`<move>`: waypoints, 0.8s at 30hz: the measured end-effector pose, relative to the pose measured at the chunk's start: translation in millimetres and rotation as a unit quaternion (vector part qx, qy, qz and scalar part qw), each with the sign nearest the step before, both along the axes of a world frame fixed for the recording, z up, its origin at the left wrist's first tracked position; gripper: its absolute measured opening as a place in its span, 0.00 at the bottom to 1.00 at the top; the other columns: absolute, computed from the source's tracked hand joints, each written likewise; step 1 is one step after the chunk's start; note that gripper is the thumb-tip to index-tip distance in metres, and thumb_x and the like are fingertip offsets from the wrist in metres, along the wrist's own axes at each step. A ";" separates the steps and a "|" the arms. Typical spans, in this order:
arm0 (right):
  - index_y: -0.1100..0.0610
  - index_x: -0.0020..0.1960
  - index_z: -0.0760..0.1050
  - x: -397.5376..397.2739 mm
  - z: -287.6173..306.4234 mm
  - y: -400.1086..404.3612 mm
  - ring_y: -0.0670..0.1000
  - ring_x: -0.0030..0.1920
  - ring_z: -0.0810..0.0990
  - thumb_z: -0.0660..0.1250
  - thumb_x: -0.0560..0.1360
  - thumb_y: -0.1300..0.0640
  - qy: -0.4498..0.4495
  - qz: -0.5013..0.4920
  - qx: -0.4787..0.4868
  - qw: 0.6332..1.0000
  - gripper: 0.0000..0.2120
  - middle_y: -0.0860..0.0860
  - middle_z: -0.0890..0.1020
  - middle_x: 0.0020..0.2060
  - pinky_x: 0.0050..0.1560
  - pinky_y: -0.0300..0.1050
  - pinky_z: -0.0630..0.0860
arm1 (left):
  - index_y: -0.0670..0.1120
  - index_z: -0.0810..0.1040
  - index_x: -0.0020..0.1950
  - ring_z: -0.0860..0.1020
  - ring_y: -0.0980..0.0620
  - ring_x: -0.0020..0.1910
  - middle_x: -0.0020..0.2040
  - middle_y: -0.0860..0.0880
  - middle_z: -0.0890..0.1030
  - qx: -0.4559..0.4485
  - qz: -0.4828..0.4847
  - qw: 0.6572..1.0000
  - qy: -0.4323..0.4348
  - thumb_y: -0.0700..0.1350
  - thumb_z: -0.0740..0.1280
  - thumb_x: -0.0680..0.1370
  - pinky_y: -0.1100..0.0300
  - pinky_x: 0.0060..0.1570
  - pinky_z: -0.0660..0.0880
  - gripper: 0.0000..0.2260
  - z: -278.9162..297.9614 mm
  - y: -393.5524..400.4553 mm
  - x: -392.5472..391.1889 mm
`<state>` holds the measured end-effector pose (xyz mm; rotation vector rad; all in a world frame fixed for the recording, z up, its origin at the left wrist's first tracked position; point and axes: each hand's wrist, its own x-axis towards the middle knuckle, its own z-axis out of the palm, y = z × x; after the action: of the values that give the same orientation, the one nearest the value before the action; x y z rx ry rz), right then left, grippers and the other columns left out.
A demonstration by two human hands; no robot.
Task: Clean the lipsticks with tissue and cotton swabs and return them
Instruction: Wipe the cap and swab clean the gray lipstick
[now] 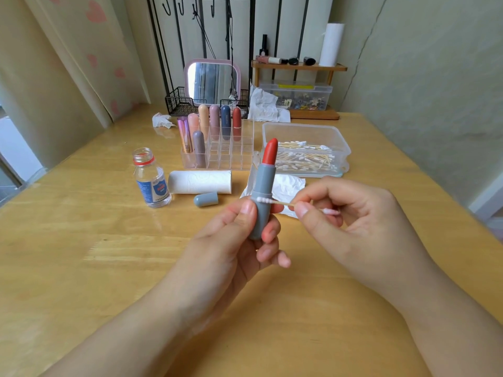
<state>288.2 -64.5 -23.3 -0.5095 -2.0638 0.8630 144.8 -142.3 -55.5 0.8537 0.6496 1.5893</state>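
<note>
We are holding the open grey lipstick [262, 197] upright above the desk [81, 240], our left hand [239, 238] gripping its lower barrel between thumb and curled fingers, the red bullet standing out at the top. Our right hand [351, 221] is pinching a cotton swab [283, 203] by its wooden stick, and the swab's white tip is touching the grey barrel just above our left thumb; the other tip, tinted pink, is sticking out by our right fingers. The lipstick's grey cap [206, 199] is lying on its side on the desk, just in front of a roll of tissue [200, 182]. A crumpled tissue [285, 186] is lying behind our hands. Farther back, the clear organizer [231, 156] is holding seven capped lipsticks [215, 122], with the swab box [304, 148] to its right and an uncapped small bottle [151, 180] to its left.
</note>
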 end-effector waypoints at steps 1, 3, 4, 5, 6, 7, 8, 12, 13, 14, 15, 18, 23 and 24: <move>0.53 0.37 0.78 -0.2 0.1 0.3 0.47 0.28 0.65 0.68 0.70 0.55 0.000 0.001 -0.001 1.000 0.05 0.55 0.70 0.27 0.30 0.32 0.64 | 0.43 0.83 0.47 0.67 0.53 0.28 0.33 0.48 0.72 -0.001 -0.001 1.000 0.000 0.48 0.60 0.75 0.56 0.37 0.76 0.14 -0.6 0.0 0.1; 0.54 0.39 0.77 1.5 1.3 2.9 0.46 0.28 0.64 0.68 0.70 0.55 0.002 0.001 -0.014 1.000 0.03 0.55 0.70 0.27 0.30 0.32 0.63 | 0.41 0.82 0.48 0.66 0.53 0.27 0.33 0.48 0.71 -0.008 -0.004 1.000 -0.010 0.47 0.60 0.75 0.55 0.36 0.76 0.14 -0.1 -0.6 0.1; 0.54 0.39 0.77 2.8 2.0 4.6 0.46 0.28 0.63 0.68 0.69 0.54 0.004 0.001 -0.019 1.000 0.04 0.55 0.69 0.27 0.30 0.33 0.63 | 0.40 0.81 0.48 0.66 0.53 0.27 0.33 0.48 0.71 -0.010 -0.006 1.000 -0.016 0.47 0.60 0.76 0.55 0.36 0.75 0.15 0.4 -0.9 -0.2; 0.54 0.40 0.77 3.8 2.2 5.9 0.47 0.28 0.63 0.67 0.69 0.52 0.005 0.003 -0.020 1.000 0.05 0.56 0.68 0.27 0.29 0.33 0.63 | 0.39 0.79 0.49 0.65 0.53 0.27 0.33 0.47 0.70 -0.009 -0.011 1.000 -0.020 0.48 0.60 0.77 0.55 0.36 0.75 0.14 0.4 -1.2 -1.0; 0.54 0.40 0.77 4.1 1.9 6.8 0.48 0.28 0.63 0.66 0.68 0.50 0.007 0.007 -0.022 1.000 0.07 0.57 0.68 0.27 0.29 0.33 0.63 | 0.39 0.77 0.50 0.64 0.53 0.27 0.33 0.47 0.70 -0.003 -0.018 1.000 -0.024 0.48 0.61 0.78 0.56 0.36 0.75 0.13 0.5 -1.4 -2.1; 0.54 0.40 0.77 3.8 1.6 6.6 0.50 0.28 0.63 0.65 0.68 0.50 0.011 0.012 -0.026 1.000 0.08 0.58 0.68 0.27 0.29 0.33 0.63 | 0.40 0.74 0.49 0.64 0.53 0.27 0.33 0.48 0.70 0.009 -0.028 0.999 -0.026 0.48 0.63 0.78 0.56 0.37 0.75 0.11 0.7 -1.9 -3.4; 0.54 0.41 0.77 3.1 1.2 6.1 0.52 0.28 0.63 0.65 0.68 0.50 0.015 0.017 -0.030 0.999 0.08 0.59 0.68 0.27 0.30 0.33 0.63 | 0.42 0.72 0.47 0.64 0.54 0.28 0.34 0.48 0.69 0.025 -0.038 0.999 -0.026 0.48 0.65 0.77 0.56 0.37 0.75 0.09 1.1 -2.1 -4.8; 0.54 0.41 0.78 1.8 0.3 7.6 0.56 0.30 0.65 0.65 0.68 0.49 0.019 0.017 -0.040 0.999 0.09 0.61 0.68 0.28 0.30 0.34 0.64 | 0.44 0.69 0.44 0.65 0.54 0.28 0.35 0.48 0.70 0.051 -0.065 0.996 -0.030 0.47 0.67 0.76 0.55 0.40 0.75 0.10 0.6 -2.9 -7.8; 0.53 0.41 0.78 2.1 0.4 8.2 0.57 0.30 0.65 0.65 0.68 0.49 0.019 0.015 -0.042 0.999 0.09 0.62 0.68 0.28 0.30 0.35 0.64 | 0.43 0.69 0.45 0.65 0.53 0.29 0.35 0.47 0.70 0.053 -0.071 0.996 -0.032 0.47 0.67 0.77 0.55 0.40 0.75 0.09 0.6 -3.1 -7.3; 0.53 0.40 0.78 2.3 0.9 8.3 0.57 0.30 0.65 0.65 0.68 0.49 0.021 0.016 -0.045 0.999 0.09 0.62 0.68 0.28 0.30 0.36 0.64 | 0.43 0.68 0.46 0.66 0.53 0.29 0.36 0.47 0.70 0.055 -0.077 0.995 -0.036 0.47 0.66 0.77 0.54 0.41 0.75 0.09 0.7 -3.3 -6.5; 0.53 0.40 0.78 2.5 1.4 8.0 0.57 0.29 0.65 0.65 0.68 0.49 0.024 0.018 -0.046 0.998 0.08 0.62 0.68 0.28 0.30 0.36 0.64 | 0.43 0.68 0.48 0.66 0.52 0.30 0.36 0.46 0.70 0.054 -0.080 0.994 -0.042 0.47 0.66 0.77 0.54 0.41 0.75 0.10 0.7 -3.6 -5.8; 0.54 0.40 0.78 2.4 2.6 5.0 0.49 0.27 0.64 0.67 0.69 0.52 0.025 0.033 -0.042 0.998 0.06 0.61 0.69 0.28 0.30 0.33 0.65 | 0.41 0.75 0.53 0.68 0.52 0.30 0.36 0.46 0.72 0.045 -0.080 0.994 -0.058 0.49 0.67 0.76 0.54 0.40 0.75 0.13 0.9 -3.5 -5.6; 0.55 0.38 0.77 4.4 4.8 3.3 0.45 0.26 0.64 0.68 0.70 0.58 0.014 0.017 -0.029 0.999 0.02 0.59 0.68 0.26 0.29 0.31 0.63 | 0.38 0.82 0.48 0.69 0.52 0.28 0.33 0.46 0.72 -0.012 -0.009 0.999 -0.045 0.50 0.62 0.73 0.55 0.35 0.76 0.16 1.8 0.3 -2.6; 0.55 0.38 0.77 4.5 5.4 2.7 0.44 0.26 0.63 0.68 0.69 0.58 0.015 0.014 -0.027 0.999 0.02 0.59 0.68 0.26 0.29 0.31 0.63 | 0.37 0.82 0.47 0.69 0.52 0.28 0.33 0.45 0.73 -0.020 0.001 0.999 -0.048 0.49 0.62 0.73 0.55 0.35 0.76 0.16 2.4 0.6 -2.1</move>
<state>292.6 -61.9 -17.9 -0.4937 -2.0295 0.9395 142.8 -141.8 -53.1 0.7440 0.6116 1.6037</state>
